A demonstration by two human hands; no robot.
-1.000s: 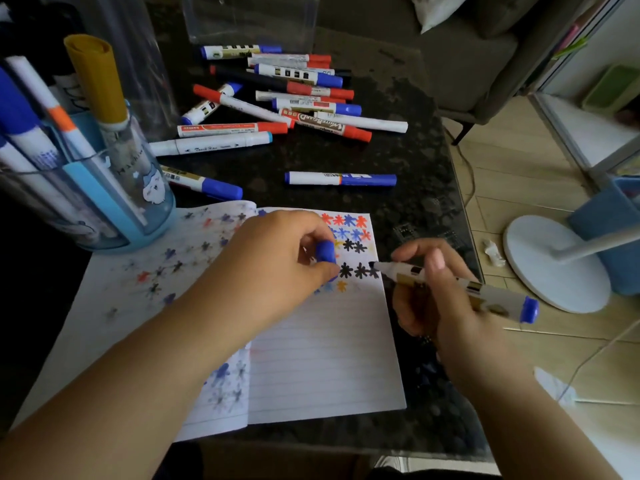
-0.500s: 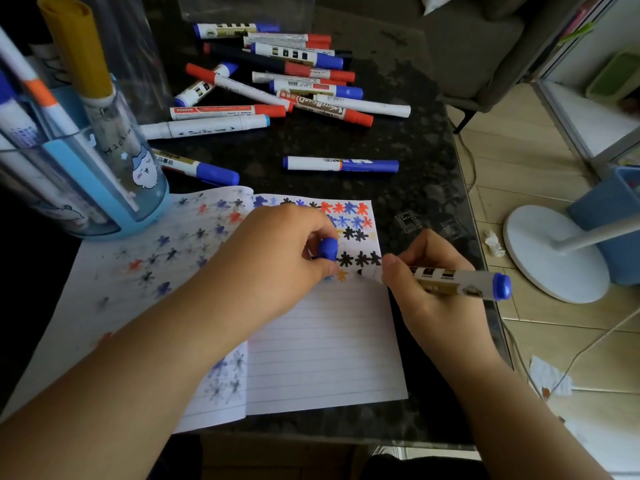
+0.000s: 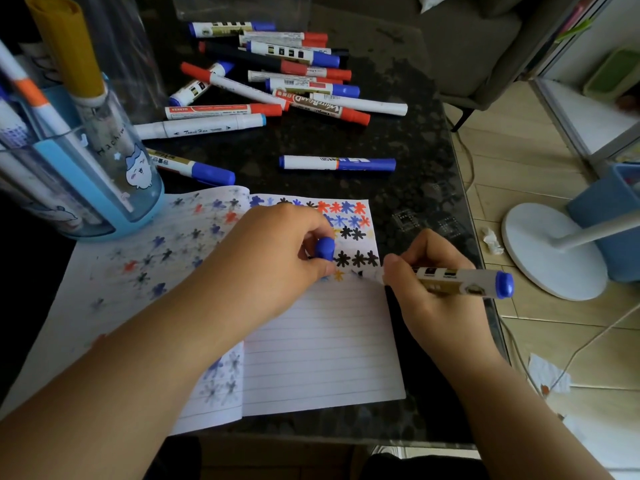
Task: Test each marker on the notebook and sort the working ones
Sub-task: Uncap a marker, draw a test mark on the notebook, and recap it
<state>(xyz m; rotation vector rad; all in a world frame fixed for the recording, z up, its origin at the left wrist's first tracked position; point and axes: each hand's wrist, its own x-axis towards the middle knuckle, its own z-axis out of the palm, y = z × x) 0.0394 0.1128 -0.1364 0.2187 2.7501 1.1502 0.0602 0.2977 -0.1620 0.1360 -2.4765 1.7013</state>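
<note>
An open lined notebook (image 3: 322, 344) lies on the dark table, its upper part covered in red, blue and black star marks. My right hand (image 3: 433, 292) grips a white marker with a blue end (image 3: 464, 282), tip down on the page just under the black stars. My left hand (image 3: 273, 261) rests on the notebook and pinches the marker's blue cap (image 3: 325, 248). A pile of red- and blue-capped markers (image 3: 287, 74) lies at the back of the table. A clear blue cup (image 3: 86, 174) holding several markers stands at the left.
A lone blue-capped marker (image 3: 337, 163) lies behind the notebook, another (image 3: 194, 168) beside the cup. The table's right edge (image 3: 485, 271) drops to a tiled floor with a white fan base (image 3: 547, 251), a blue bin (image 3: 616, 220) and paper scraps.
My right hand has brought the marker down and left, from hovering over the page edge to its tip touching the paper below the black stars. My left hand has kept the cap.
</note>
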